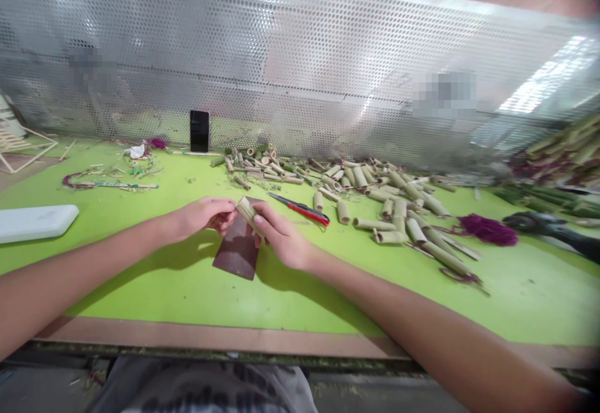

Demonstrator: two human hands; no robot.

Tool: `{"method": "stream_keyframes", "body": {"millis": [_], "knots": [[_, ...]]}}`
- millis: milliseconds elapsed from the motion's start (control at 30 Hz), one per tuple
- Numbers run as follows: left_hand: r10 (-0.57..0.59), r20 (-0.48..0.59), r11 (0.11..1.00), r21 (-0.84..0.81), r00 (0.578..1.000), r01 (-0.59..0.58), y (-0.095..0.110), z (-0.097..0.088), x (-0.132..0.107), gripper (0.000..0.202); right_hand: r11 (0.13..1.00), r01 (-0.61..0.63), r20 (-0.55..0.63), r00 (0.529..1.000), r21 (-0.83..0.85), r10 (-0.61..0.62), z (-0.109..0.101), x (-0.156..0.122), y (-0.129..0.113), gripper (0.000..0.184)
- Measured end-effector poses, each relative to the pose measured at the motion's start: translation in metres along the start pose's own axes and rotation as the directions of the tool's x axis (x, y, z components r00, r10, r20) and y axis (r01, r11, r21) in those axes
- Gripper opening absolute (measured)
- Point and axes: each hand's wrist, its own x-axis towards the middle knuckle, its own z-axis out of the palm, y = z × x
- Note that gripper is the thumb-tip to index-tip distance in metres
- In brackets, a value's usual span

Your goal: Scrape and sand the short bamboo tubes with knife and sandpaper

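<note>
My right hand (281,235) is closed around a short pale bamboo tube (247,213), held just above a dark brown rectangular sheet (238,252) that lies flat on the green tabletop (187,282). My left hand (206,215) pinches the tube's near end with its fingertips. Both hands meet over the sheet's far edge.
A red-handled cutter (304,209) lies just right of my hands. Several cut bamboo tubes (394,204) are heaped to the right and behind. A black phone (199,130) stands against the perforated metal screen (300,57). A white flat box (35,222) is at left, purple string (487,229) at right.
</note>
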Motion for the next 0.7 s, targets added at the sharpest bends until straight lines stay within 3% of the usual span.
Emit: {"method": "stream_keyframes", "body": {"millis": [133, 333, 567, 700], "knots": [[0.045, -0.065, 0.972, 0.231, 0.997, -0.029, 0.006, 0.005, -0.004, 0.032, 0.954, 0.046, -0.051, 0.997, -0.295, -0.063, -0.001, 0.000, -0.004, 0.026], [0.101, -0.106, 0.899, 0.435, 0.989, -0.045, 0.008, 0.012, -0.005, 0.027, 0.888, 0.058, -0.076, 0.992, -0.455, -0.104, 0.004, -0.002, -0.009, 0.015], [0.143, -0.171, 0.864, 0.502, 0.975, -0.038, 0.010, 0.013, -0.003, 0.028, 0.928, 0.038, -0.207, 0.971, -0.370, -0.122, 0.007, -0.001, -0.012, 0.014], [0.107, -0.336, 0.852, 0.515, 0.936, 0.087, 0.011, -0.013, 0.000, 0.034, 0.989, 0.017, -0.333, 0.941, -0.148, -0.066, -0.006, 0.003, -0.007, 0.022]]}}
